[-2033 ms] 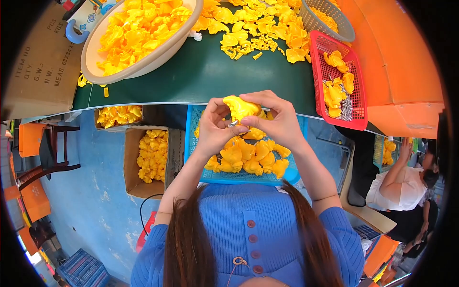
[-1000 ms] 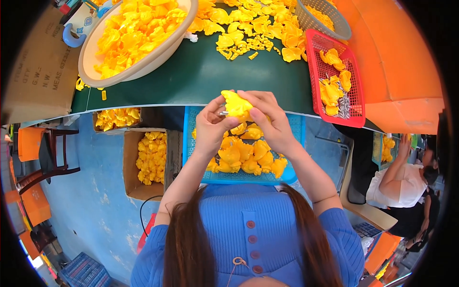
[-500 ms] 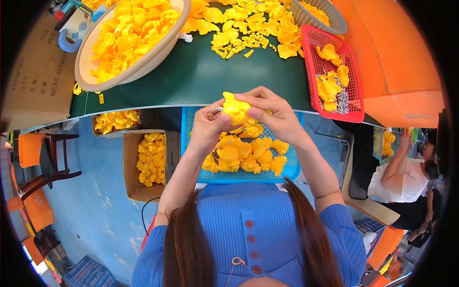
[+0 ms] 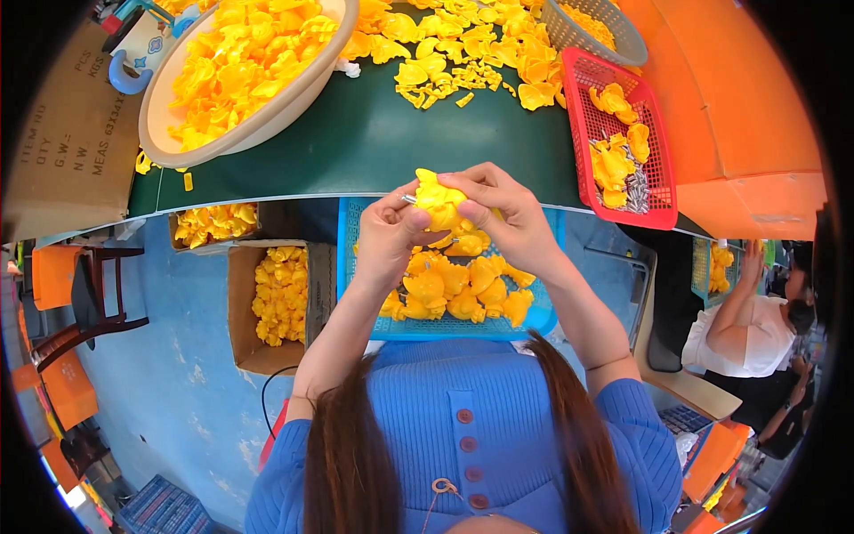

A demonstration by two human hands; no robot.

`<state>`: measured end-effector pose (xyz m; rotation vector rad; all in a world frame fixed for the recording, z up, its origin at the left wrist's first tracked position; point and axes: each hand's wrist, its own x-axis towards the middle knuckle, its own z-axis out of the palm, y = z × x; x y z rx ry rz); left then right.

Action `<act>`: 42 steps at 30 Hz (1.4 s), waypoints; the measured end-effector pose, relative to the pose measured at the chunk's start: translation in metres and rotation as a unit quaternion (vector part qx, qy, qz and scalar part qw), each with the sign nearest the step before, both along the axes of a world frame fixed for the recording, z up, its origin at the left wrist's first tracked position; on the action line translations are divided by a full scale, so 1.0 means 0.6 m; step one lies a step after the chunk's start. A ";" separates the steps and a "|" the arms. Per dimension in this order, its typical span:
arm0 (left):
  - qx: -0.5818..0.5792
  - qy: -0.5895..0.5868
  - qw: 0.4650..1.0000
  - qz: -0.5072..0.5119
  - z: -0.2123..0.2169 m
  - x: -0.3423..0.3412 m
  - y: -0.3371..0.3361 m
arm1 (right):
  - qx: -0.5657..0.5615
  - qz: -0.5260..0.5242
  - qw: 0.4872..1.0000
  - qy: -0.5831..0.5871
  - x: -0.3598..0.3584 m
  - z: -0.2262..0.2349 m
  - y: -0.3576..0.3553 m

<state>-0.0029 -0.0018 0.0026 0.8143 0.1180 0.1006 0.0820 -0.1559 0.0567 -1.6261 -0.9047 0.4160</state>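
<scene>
My right hand (image 4: 514,218) grips a yellow moulded plastic part (image 4: 436,201) with fingers and thumb, above the table's front edge. From the part's left side sticks out a small silver metal pin (image 4: 408,198). My left hand (image 4: 388,233) is closed at that side, thumb and fingertips pinching the pin against the part. Below both hands is a blue plastic basket (image 4: 445,329) with several similar yellow parts (image 4: 463,287) in it, some with metal bits showing between them.
On the green table (image 4: 356,133) stand a beige basin (image 4: 334,67) of yellow pieces, loose yellow pieces (image 4: 445,76), a grey basket (image 4: 614,53) and a red basket (image 4: 669,191) with pieces and metal pins. Cardboard boxes (image 4: 238,307) are at lower left. Another person (image 4: 743,334) sits at right.
My hands stay in nearly the same place on the yellow part. The metal pin and my left fingertips have shifted only slightly.
</scene>
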 end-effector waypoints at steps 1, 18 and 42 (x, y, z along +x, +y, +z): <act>-0.003 0.006 1.000 0.017 -0.001 0.001 -0.004 | -0.020 -0.006 0.999 -0.026 0.002 0.009 -0.001; 0.094 -0.037 0.995 0.018 0.032 0.011 -0.001 | -0.053 -0.004 0.999 -0.005 0.022 0.046 -0.008; 0.151 -0.020 0.985 0.080 0.047 0.010 -0.009 | -0.019 0.007 0.997 0.077 0.030 0.044 0.005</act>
